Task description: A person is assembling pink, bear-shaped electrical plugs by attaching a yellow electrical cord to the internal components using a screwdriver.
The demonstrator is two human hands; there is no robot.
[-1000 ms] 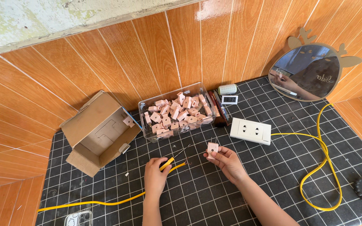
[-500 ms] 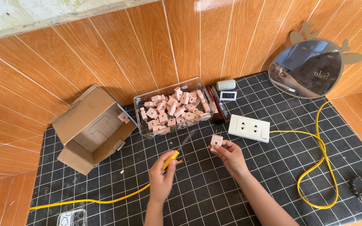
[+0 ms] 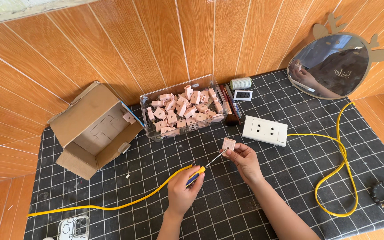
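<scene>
The left hand (image 3: 184, 192) grips a yellow-and-blue screwdriver (image 3: 201, 169), its tip meeting the small pink plug part (image 3: 228, 143) pinched by the right hand (image 3: 246, 161) at 12 o'clock, so hold both steady.

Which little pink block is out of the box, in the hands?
The single pink block pinched in the right hand, with the screwdriver from the left hand touching it. All the others lie heaped in the clear plastic box.
</scene>
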